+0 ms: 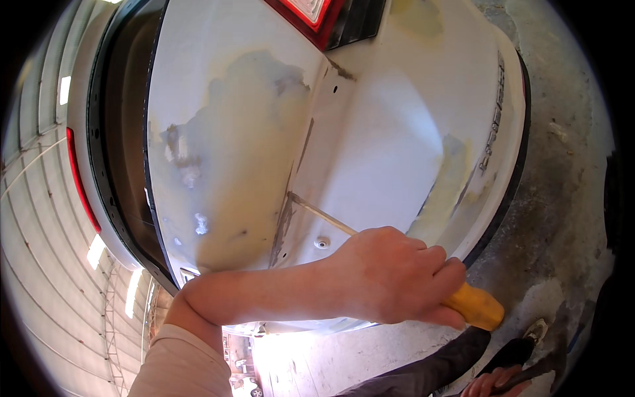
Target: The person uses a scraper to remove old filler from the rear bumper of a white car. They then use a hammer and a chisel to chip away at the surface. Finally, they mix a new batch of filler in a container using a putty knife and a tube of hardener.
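My left hand (397, 274) is closed around a screwdriver-like tool whose yellow handle (479, 306) sticks out beyond my fingers. Its thin, pale shaft (324, 215) comes out on the other side of the hand. The tip meets a dark, rough groove (286, 215) in the car's white rear panel (377, 145). Yellowish, sanded-looking filler patches (245, 145) cover much of the panel left of the groove. At the lower right rim, partly cut off, my right hand (493, 382) has its fingers curled together; anything inside them is hidden.
A red tail light (309, 14) sits at the top. Raised chrome lettering (493, 119) runs along the panel's right side, beside the grey floor (562, 172). My trousered leg (423, 364) and a shoe (537, 331) show below. Ribbed walling (46, 278) fills the left.
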